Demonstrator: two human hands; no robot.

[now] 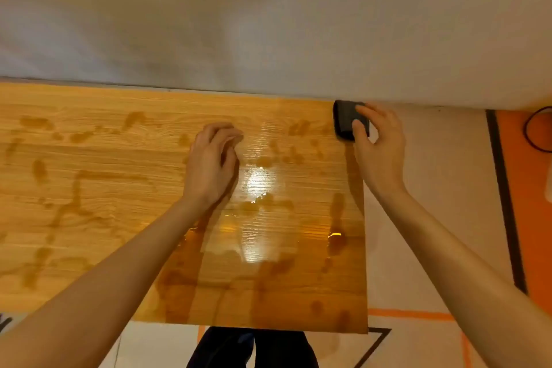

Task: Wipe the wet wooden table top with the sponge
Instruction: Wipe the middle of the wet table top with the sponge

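Note:
The wooden table top fills the middle of the view, with dark wet streaks and a shiny puddle near its right half. A dark grey sponge sits at the table's far right corner, against the wall. My right hand grips the sponge with its fingers over the top of it. My left hand rests on the wet wood to the left of the puddle, fingers loosely curled, holding nothing.
A white wall runs along the table's far edge. Right of the table lies a pale floor with orange and dark lines, and a black cable at the far right. My dark trousers show below the near edge.

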